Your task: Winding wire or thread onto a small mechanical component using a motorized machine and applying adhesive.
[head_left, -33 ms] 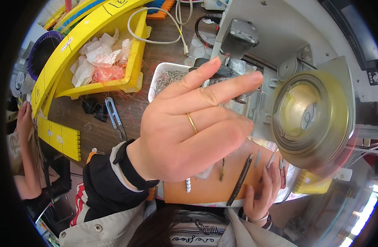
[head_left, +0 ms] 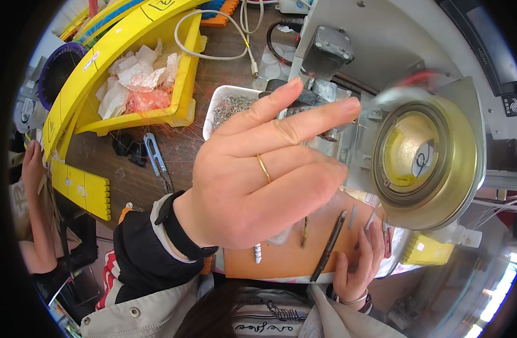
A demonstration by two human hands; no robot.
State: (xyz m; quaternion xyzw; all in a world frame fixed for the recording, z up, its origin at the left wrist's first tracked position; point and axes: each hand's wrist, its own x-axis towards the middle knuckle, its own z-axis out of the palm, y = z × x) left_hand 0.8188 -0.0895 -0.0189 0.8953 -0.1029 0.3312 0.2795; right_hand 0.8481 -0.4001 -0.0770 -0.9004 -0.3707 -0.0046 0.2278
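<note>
Gold is glinting from a thin ring (head_left: 263,168) on our left hand (head_left: 253,180), which we are raising close to the camera with fingers spread and nothing in its grasp. Below, our right hand (head_left: 357,265) is resting on the edge of a brown board (head_left: 286,256), fingers loose, just beside a dark slim tool (head_left: 329,246) lying on it; we cannot tell whether it is touching the tool. Right of the raised hand a round yellow-rimmed machine drum (head_left: 424,155) is standing. Behind, a white tray of metal bits (head_left: 227,107) and a yellow bin (head_left: 182,84) are sitting on the wooden table (head_left: 129,174).

Thin dark tool (head_left: 329,245) flat on board (head_left: 281,259).
</note>
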